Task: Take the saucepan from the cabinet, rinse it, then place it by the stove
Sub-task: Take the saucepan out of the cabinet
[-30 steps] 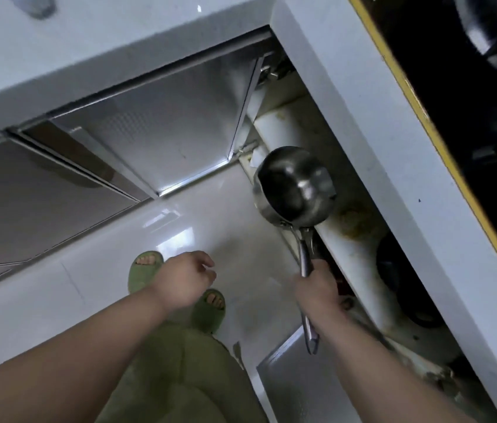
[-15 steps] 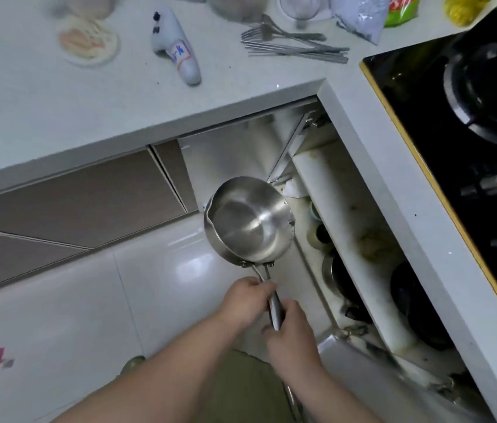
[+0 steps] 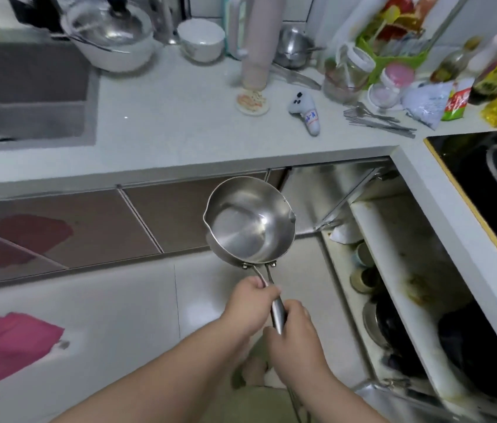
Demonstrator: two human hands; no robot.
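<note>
A small steel saucepan (image 3: 248, 221) with two pour spouts is held out in front of me, level and empty, over the floor below the counter edge. Both hands grip its long metal handle: my left hand (image 3: 250, 303) nearer the bowl, my right hand (image 3: 294, 340) just behind it. The open cabinet (image 3: 393, 270) lies to the right, with dark pans and bowls on its shelves. A black gas stove (image 3: 491, 184) sits on the counter at the far right. The grey sink (image 3: 27, 96) is set into the counter at the upper left.
The white counter (image 3: 180, 117) carries a small dish, a white controller (image 3: 305, 112), forks, jars, bottles and packets. Pots and bowls stand at the back by the sink. The cabinet door (image 3: 400, 395) stands open at lower right. A pink cloth (image 3: 9, 346) lies at the left.
The saucepan has come out of the cabinet and moved left and up. My left hand has joined the right on the handle. My view has risen to take in the counter, sink and stove.
</note>
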